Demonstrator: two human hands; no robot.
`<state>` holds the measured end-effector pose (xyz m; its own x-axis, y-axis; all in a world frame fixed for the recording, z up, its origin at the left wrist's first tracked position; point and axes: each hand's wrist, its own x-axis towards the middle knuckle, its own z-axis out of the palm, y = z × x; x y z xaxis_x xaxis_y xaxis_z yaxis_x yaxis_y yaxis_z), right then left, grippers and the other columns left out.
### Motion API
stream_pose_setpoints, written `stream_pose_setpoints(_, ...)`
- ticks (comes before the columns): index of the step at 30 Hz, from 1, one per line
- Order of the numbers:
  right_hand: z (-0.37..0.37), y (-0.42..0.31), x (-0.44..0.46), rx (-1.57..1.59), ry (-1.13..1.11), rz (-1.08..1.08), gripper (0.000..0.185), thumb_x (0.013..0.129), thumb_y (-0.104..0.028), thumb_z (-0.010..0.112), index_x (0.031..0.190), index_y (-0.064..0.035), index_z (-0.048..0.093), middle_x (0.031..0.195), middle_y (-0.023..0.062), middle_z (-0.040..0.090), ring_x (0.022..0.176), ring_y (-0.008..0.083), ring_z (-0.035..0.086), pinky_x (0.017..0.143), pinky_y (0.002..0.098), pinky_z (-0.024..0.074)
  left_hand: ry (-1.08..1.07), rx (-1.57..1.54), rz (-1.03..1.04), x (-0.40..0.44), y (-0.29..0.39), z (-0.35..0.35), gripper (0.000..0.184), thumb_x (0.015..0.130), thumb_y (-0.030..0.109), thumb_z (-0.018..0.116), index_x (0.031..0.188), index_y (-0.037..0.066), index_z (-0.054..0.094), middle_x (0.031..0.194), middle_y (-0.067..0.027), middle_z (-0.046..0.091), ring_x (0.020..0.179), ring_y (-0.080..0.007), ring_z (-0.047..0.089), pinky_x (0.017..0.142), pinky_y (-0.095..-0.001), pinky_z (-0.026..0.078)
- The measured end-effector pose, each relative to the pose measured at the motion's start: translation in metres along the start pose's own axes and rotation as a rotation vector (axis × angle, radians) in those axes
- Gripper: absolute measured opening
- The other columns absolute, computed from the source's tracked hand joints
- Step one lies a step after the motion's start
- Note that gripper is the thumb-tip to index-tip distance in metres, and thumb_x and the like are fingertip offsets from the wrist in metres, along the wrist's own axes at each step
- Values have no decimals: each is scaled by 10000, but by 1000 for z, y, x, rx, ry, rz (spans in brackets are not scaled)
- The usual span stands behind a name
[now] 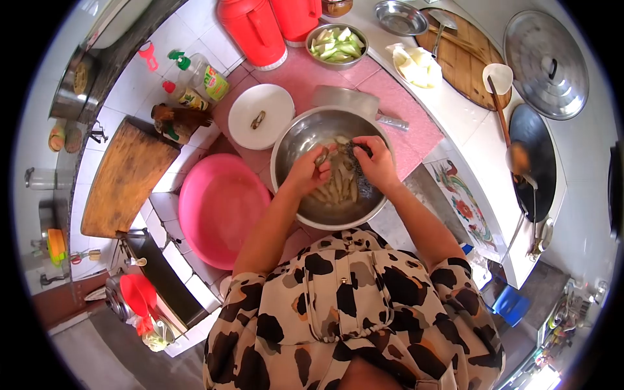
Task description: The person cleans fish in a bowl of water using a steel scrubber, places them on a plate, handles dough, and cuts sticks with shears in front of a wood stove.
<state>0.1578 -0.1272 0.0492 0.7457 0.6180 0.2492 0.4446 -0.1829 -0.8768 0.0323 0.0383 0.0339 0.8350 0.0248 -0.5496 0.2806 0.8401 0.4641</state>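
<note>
A large steel bowl point(294, 213) stands in front of me with several greyish shrimp point(338, 185) in it. Over its left part, my left hand point(313, 170) has its fingers closed round a shrimp point(320, 156). My right hand point(376, 162) is over the bowl's right part, its fingers pinched on a dark mesh-like thing point(361, 170) that hangs down into the bowl. Just beyond the bowl on the upper left, a white plate point(244, 117) holds a small brownish piece point(258, 120). Behind the bowl lies a cleaver point(348, 99).
A pink basin point(221, 211) sits at the left, near a wooden board point(127, 179). Red flasks point(252, 29) and a bowl of cut green vegetable point(337, 45) stand at the back. Along the right counter are a round board point(455, 52), a lid point(546, 62) and a wok point(536, 156).
</note>
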Motion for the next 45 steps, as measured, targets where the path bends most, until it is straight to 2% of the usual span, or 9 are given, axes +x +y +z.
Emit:
stream_pose_setpoints(3, 12, -29, 2, -1, -46, -164, 174, 819, -76, 656, 992, -50, 665, 948, 157, 604, 859, 333, 605, 741, 396, 500, -5, -51, 80, -3, -10, -4, 356, 1032, 430, 363, 1100, 119, 524, 658, 17, 462, 541, -121, 418, 485, -266, 328)
stream_pose_setpoints(6, 28, -48, -5, 57, -205, -264, 146, 811, -65, 654, 955, -43, 657, 940, 167, 596, 860, 353, 593, 747, 410, 500, 396, 205, 46, 0, -18, 7, 378, 1033, 449, 346, 1060, 126, 540, 623, 21, 429, 535, -124, 407, 492, -262, 330)
stream_pose_setpoints(15, 15, -26, 21, -73, -49, -112, 89, 805, -72, 666, 875, -26, 636, 893, 172, 592, 782, 356, 607, 688, 413, 505, 184, 90, 81, -12, -17, 12, 417, 1025, 483, 362, 1026, 129, 583, 612, 26, 434, 504, -109, 384, 469, -267, 313)
stream_pose_setpoints(18, 26, -36, -1, -8, -200, -423, 85, 808, -81, 670, 867, -29, 637, 888, 165, 591, 772, 358, 608, 693, 419, 504, 337, 81, 93, -3, -21, 8, 447, 1024, 503, 355, 1029, 115, 578, 595, 31, 401, 495, -119, 374, 482, -271, 309)
stream_pose_setpoints(27, 23, -34, 10, -66, -33, -117, 84, 809, -66, 661, 880, -29, 637, 877, 156, 594, 820, 362, 602, 715, 421, 501, 95, -96, 40, -14, -19, 4, 377, 1025, 484, 381, 968, 159, 562, 613, 27, 436, 518, -115, 387, 486, -279, 314)
stream_pose_setpoints(30, 36, -48, -7, -19, -222, -430, 85, 806, -61, 666, 879, -27, 639, 870, 152, 589, 818, 353, 601, 724, 414, 498, 339, -100, 29, -10, -18, 12, 399, 1012, 508, 392, 934, 143, 533, 594, 14, 424, 505, -139, 417, 462, -277, 319)
stream_pose_setpoints(36, 44, -2, 9, -201, -206, -204, 89, 820, -92, 654, 903, -64, 641, 943, 150, 590, 893, 356, 589, 764, 428, 489, 152, 180, -9, -13, -25, -2, 353, 997, 468, 440, 970, 131, 538, 639, 12, 456, 579, -118, 471, 529, -263, 382)
stream_pose_setpoints(42, 50, 24, -3, -734, -468, -262, 148, 859, -157, 608, 999, -108, 620, 1019, 111, 571, 1024, 359, 553, 903, 445, 468, 689, 1657, 512, 36, -30, -55, 355, 926, 383, 583, 969, 41, 497, 748, -98, 626, 606, -145, 564, 544, -298, 442)
stream_pose_setpoints(45, 54, 42, -3, -590, -390, -133, 183, 838, -140, 627, 1016, -103, 632, 1018, 132, 581, 1026, 364, 552, 922, 454, 454, 665, 1736, 315, 32, -13, -40, 369, 894, 356, 622, 1000, 26, 494, 871, -136, 677, 644, -144, 600, 548, -283, 450)
